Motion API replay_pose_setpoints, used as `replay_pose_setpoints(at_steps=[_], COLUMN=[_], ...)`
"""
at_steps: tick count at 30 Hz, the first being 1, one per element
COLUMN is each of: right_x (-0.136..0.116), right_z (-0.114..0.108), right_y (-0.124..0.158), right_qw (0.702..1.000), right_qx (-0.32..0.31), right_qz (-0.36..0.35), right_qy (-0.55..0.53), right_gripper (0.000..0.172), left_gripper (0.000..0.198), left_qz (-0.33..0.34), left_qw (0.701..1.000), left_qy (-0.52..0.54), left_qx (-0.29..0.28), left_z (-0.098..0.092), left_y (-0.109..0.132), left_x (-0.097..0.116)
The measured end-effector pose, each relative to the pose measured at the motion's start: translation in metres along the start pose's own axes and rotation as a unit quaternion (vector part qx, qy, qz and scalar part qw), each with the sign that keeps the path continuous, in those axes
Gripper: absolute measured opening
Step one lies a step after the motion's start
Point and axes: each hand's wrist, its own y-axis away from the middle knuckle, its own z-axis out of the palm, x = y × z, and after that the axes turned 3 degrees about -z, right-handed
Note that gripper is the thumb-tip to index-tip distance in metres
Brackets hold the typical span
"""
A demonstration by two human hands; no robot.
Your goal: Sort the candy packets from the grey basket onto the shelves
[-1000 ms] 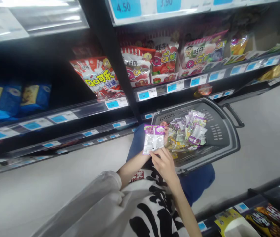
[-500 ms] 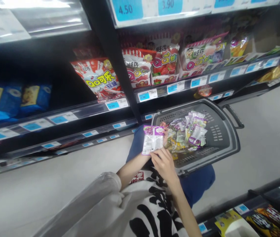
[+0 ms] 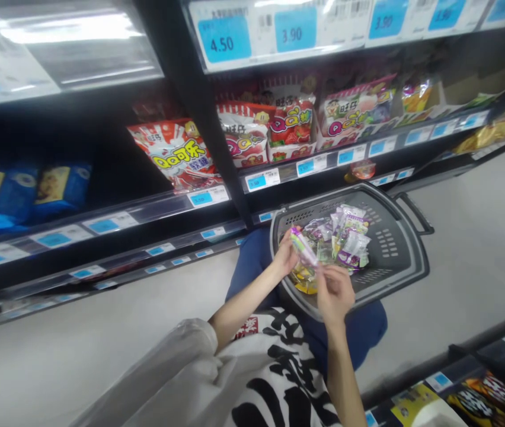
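Note:
A small purple-and-white candy packet (image 3: 304,248) is stretched between my two hands over the near left part of a grey shopping basket (image 3: 420,252). My left hand (image 3: 285,255) grips its upper left end, fingers closed. At the lower right end, my right hand (image 3: 336,289) pinches the packet between thumb and fingers. The packet is tilted, so its face shows only as a narrow strip. Inside the basket lies a heap of similar small packets (image 3: 351,231), purple, white, green and yellow. The basket rests against my knees.
Shelves with price tags (image 3: 263,180) run across the front. Red-and-white gummy bags (image 3: 181,153) and blue packages (image 3: 63,178) stand on them. The basket's handle (image 3: 415,213) sticks out to the right. Another shelf with snack bags (image 3: 479,403) is at lower right.
Both hands have moved right with the packet, from beside the basket to over it. The packet has turned from facing me flat to a slanted, edge-on pose.

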Motion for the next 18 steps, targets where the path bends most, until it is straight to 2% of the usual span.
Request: replay_pose_setpoints(at_steps=[2,5,8,10,13,16,18], right_x=[0.008,0.023,0.04,0.052,0.063,0.059,0.051], right_z=[0.0,0.002,-0.001,-0.006,-0.015,-0.019,-0.018], right_y=[0.0,0.003,0.007,0.008,0.004,-0.002,-0.006], right_qw=[0.997,0.981,0.957,0.947,0.961,0.988,0.985], right_qx=[0.059,0.122,0.144,0.133,0.07,-0.036,-0.109], right_qz=[0.056,0.148,0.25,0.287,0.261,0.148,0.073], right_qy=[-0.005,-0.036,-0.044,-0.056,-0.053,0.039,0.111], right_gripper=[0.006,0.014,0.022,0.027,0.038,0.055,0.075], left_gripper=[0.022,0.027,0.041,0.046,0.043,0.042,0.042], left_qz=[0.014,0.018,0.017,0.024,0.02,0.02,0.022], left_qw=[0.999,0.999,0.998,0.998,0.996,0.992,0.986], left_qy=[0.021,0.024,-0.018,-0.042,-0.076,-0.121,-0.159], left_qx=[-0.022,-0.046,-0.06,-0.043,-0.03,-0.017,-0.033], left_z=[-0.001,-0.004,-0.008,-0.01,-0.012,-0.012,-0.013], left_y=[-0.001,-0.001,-0.001,-0.002,-0.004,-0.004,-0.003], left_x=[-0.002,-0.003,-0.004,-0.006,-0.008,-0.01,-0.011])
